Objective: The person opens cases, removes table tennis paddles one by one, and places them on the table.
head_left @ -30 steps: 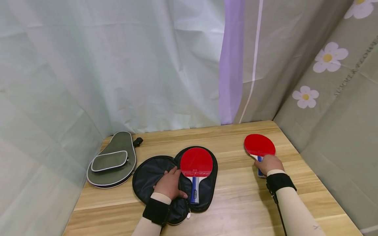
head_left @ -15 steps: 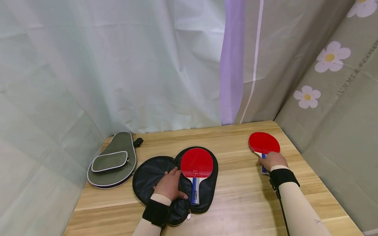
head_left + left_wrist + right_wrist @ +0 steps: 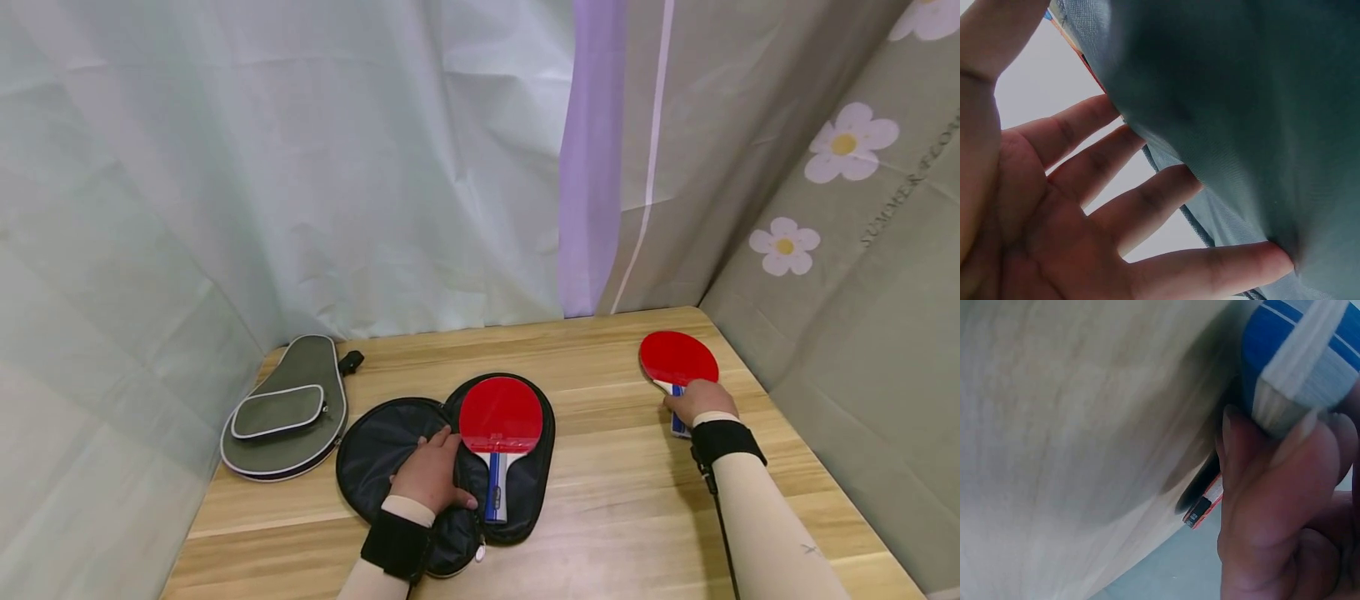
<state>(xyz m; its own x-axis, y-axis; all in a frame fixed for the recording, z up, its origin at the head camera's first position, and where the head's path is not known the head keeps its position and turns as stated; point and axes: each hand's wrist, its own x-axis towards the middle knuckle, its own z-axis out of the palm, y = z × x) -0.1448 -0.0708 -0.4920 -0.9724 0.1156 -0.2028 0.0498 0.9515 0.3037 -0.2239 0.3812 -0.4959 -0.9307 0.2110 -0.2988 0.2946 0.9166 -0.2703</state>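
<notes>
With spread fingers, my left hand (image 3: pixel 429 477) rests on the flap of an unfolded black paddle case (image 3: pixel 386 433); in the left wrist view its fingertips (image 3: pixel 1272 257) touch the dark fabric (image 3: pixel 1241 125). A red table tennis paddle (image 3: pixel 501 412) with a blue-and-white handle lies on the case's other half, just right of that hand. Toward the table's right side, my right hand (image 3: pixel 702 402) grips the handle of a second red paddle (image 3: pixel 678 357). In the right wrist view, fingers and thumb curl round its blue-striped handle (image 3: pixel 1307 353), and its blade is mostly hidden.
A grey paddle case (image 3: pixel 300 392) with white piping, a front pocket and a black strap (image 3: pixel 350 362) lies at the left of the wooden table (image 3: pixel 600 500). Curtains (image 3: pixel 412 167) stand behind the table and on both sides.
My right hand has shifted right and slightly away from me, carrying the second paddle along. My left hand, the black case and the paddle on it stay practically where they were.
</notes>
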